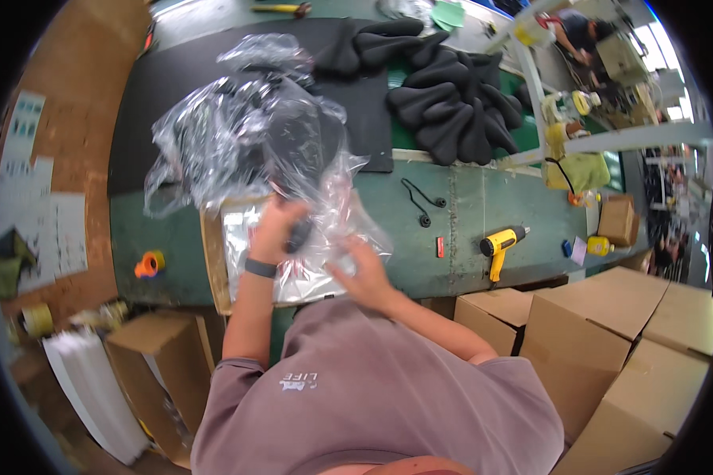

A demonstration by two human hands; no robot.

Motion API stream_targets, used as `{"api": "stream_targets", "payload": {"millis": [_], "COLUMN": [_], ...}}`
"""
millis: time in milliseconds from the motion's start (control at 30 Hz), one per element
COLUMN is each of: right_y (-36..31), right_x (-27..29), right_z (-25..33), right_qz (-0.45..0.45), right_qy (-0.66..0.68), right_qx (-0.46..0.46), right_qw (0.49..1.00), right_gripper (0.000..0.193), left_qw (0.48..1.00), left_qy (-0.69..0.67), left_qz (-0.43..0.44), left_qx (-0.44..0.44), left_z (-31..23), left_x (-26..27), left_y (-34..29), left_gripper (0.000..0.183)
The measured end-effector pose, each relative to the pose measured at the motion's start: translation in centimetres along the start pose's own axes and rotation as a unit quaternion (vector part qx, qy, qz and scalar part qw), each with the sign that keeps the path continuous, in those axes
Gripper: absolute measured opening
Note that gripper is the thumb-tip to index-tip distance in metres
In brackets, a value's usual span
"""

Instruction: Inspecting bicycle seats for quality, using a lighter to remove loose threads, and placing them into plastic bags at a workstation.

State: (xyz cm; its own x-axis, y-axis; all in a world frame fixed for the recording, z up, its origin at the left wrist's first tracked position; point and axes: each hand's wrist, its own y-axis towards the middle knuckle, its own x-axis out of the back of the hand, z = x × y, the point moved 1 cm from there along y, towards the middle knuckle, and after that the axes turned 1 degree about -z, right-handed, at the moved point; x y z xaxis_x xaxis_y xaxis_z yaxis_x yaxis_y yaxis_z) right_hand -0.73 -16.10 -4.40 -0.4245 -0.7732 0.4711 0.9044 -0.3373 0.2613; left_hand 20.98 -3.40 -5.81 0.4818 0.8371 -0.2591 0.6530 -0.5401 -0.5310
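Note:
My left hand (280, 226) is closed around the narrow end of a black saddle-shaped padded piece, whose broad part (295, 138) points away from me under clear film. A clear plastic bag (355, 214) hangs loosely around it and spreads to the right. Beside the bag's near edge, my right hand (364, 273) has thumb and fingers apart; it is slightly blurred. Beneath both hands lies a shallow cardboard box (216, 265) with a stack of shiny clear bags (293, 285) in it. More film-wrapped black pieces (210, 134) are heaped just beyond my left hand.
Unwrapped black padded pieces (451, 103) are piled at the far right. A yellow heat gun (497, 247), a small red object (440, 247) and a black cord (420, 202) lie on the green bench (467, 190). An orange tape dispenser (149, 264) sits left. Cardboard boxes (578, 340) stand near right; a co-worker (578, 39) is beyond.

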Motion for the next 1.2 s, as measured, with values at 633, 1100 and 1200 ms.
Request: {"api": "stream_targets", "payload": {"millis": [633, 1100, 1200], "right_y": [23.7, 8.5, 0.1], "right_x": [26.4, 22.0, 19.6], "right_z": [-50.8, -22.6, -14.0], "right_qz": [-0.422, -0.340, -0.399], "right_qy": [-0.153, 0.067, 0.285], "right_qx": [-0.499, -0.233, -0.132], "right_qw": [0.741, 0.909, 0.861], "right_gripper": [0.101, 0.045, 0.041], "left_qw": [0.725, 0.587, 0.614], "left_qy": [0.578, 0.807, 0.787], "left_qz": [0.190, 0.017, -0.025], "left_qx": [-0.323, -0.060, -0.053], "left_z": [8.6, 14.3, 10.2], "left_x": [-3.4, 11.9, 7.6], "left_y": [-1.5, -1.3, -3.7], "left_gripper": [0.043, 0.038, 0.040]}}
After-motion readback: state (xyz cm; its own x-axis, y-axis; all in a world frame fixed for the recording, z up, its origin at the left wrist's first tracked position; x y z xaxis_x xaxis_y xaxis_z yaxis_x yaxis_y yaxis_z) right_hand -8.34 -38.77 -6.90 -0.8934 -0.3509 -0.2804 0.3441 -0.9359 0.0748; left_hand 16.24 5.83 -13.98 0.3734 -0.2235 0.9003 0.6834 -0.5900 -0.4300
